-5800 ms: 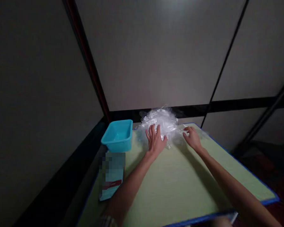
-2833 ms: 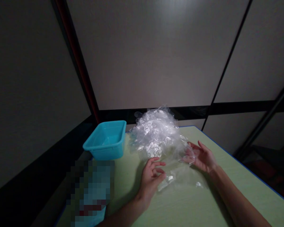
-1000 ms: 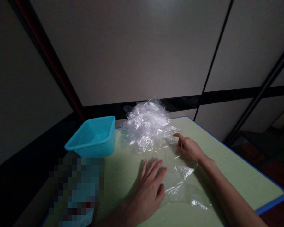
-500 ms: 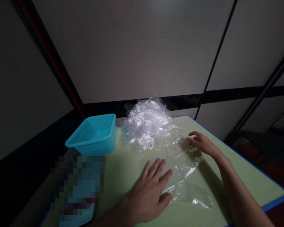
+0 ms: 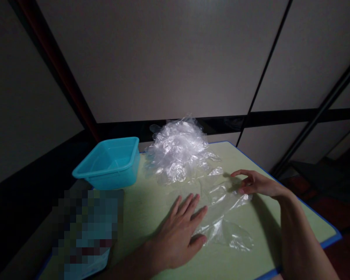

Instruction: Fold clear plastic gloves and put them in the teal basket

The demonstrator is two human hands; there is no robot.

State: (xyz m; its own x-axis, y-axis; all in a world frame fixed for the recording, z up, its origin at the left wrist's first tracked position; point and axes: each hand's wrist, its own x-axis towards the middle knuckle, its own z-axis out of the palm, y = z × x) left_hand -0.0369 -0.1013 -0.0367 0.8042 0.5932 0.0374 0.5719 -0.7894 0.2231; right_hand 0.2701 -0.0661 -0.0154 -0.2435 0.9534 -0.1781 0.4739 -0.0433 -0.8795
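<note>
My left hand (image 5: 179,229) lies flat on a thin, clear plastic disposable glove (image 5: 218,217) spread over the table, fingers stretched out. Parts of the glove are wrinkled and shiny. My right hand (image 5: 255,183) hovers at the glove's far right side, index finger extended and the other fingers loosely bent, thumb apart, with nothing visible between them. Behind both hands rises a heap of crumpled clear plastic gloves (image 5: 179,146), some finger shapes sticking out at its edges.
A turquoise plastic basin (image 5: 111,177) stands at the table's back left. In front of it lies a flat, blurred-out package (image 5: 90,237). The light green table (image 5: 140,210) has a blue edge. Cabinet panels (image 5: 163,62) rise close behind it.
My right hand has come down slightly, its index finger straightening and wrist bending more. My left hand stays flat on the plastic. The view has shifted a little.
</note>
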